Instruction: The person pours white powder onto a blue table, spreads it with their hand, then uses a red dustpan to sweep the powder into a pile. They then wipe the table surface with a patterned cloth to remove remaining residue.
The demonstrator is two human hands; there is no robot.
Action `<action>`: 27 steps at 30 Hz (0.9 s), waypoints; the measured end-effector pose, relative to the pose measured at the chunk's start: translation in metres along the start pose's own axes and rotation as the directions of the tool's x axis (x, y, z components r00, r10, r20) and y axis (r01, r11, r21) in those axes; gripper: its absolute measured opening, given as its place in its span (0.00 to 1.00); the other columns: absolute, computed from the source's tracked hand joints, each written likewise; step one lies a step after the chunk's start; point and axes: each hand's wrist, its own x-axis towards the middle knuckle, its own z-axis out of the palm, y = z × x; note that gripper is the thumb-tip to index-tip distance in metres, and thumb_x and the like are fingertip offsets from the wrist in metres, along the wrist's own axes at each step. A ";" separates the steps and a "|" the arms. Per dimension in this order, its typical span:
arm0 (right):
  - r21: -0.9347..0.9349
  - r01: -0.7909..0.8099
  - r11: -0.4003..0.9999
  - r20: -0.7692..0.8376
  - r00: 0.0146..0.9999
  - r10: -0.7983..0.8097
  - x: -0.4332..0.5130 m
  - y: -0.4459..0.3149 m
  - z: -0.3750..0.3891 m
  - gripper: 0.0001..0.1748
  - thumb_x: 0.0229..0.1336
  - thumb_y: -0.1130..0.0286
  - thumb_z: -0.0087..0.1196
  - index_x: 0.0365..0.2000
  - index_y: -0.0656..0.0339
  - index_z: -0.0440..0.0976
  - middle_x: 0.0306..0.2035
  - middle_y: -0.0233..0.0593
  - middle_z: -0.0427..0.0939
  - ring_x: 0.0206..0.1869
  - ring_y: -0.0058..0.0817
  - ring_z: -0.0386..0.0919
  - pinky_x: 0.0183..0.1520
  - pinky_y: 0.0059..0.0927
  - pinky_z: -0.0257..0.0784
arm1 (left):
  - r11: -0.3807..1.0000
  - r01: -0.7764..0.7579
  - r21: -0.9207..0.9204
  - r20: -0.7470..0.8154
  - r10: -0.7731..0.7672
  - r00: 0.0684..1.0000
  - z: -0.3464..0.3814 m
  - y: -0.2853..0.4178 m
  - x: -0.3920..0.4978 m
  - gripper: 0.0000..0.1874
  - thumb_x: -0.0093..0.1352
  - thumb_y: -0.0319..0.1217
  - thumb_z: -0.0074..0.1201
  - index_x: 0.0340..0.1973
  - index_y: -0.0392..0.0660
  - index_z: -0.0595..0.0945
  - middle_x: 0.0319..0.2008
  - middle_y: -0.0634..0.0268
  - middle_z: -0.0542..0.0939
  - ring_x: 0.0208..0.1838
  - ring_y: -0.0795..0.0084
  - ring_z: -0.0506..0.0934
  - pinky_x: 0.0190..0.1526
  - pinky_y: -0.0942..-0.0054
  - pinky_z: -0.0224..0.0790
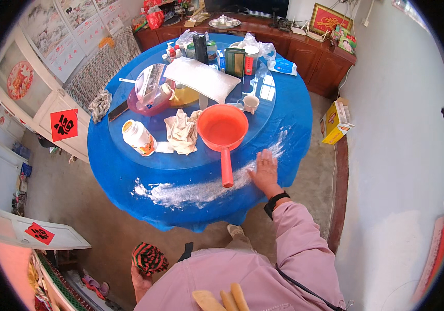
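Flour-like white powder [190,192] lies in a long smear along the near edge of a round table with a blue tablecloth [124,186]. My right hand [265,171] rests palm down on the powder toward the right, fingers spread and nothing held. Left of it, a red plastic dipper [222,126] has its handle pointing toward me over the smear. Low at the left, away from the table, my left hand [141,280] holds a bunched red, green and black striped cloth [150,259]. A crumpled beige cloth [182,132] and a white plastic jar [139,138] sit on the glass turntable.
On the turntable [159,165] also stand a pink bowl [150,109], a white cup [251,103], a filled white bag [202,79] and several jars. A yellow carton [336,120] is on the floor by the right wall. A wooden cabinet [307,58] stands behind the table.
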 end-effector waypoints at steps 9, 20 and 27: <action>0.147 0.275 0.950 0.055 0.957 -0.285 -0.046 -0.088 0.021 0.50 0.53 0.45 0.58 0.67 0.66 0.55 0.73 0.57 0.46 0.76 0.52 0.40 0.75 0.56 0.36 | 0.999 0.006 0.052 0.008 -0.007 1.000 0.035 -0.001 0.003 0.39 0.62 0.51 0.65 0.63 0.46 0.70 0.56 0.66 0.78 0.58 0.66 0.76 0.57 0.62 0.73; -0.012 0.022 1.000 0.017 1.000 -0.022 0.027 0.040 0.000 0.48 0.60 0.42 0.49 0.70 0.63 0.50 0.74 0.54 0.44 0.76 0.49 0.40 0.74 0.55 0.33 | 0.996 0.001 0.089 0.011 -0.002 1.000 0.066 -0.003 0.000 0.40 0.62 0.52 0.64 0.64 0.46 0.70 0.56 0.65 0.78 0.58 0.65 0.76 0.58 0.61 0.73; 0.060 -0.209 0.976 -0.043 0.976 0.212 0.076 0.102 -0.006 0.48 0.60 0.39 0.48 0.69 0.65 0.53 0.73 0.54 0.46 0.76 0.50 0.41 0.75 0.55 0.32 | 0.993 0.021 0.113 -0.024 -0.019 1.000 0.077 -0.004 -0.012 0.40 0.62 0.53 0.64 0.64 0.45 0.70 0.57 0.65 0.78 0.59 0.65 0.76 0.58 0.60 0.72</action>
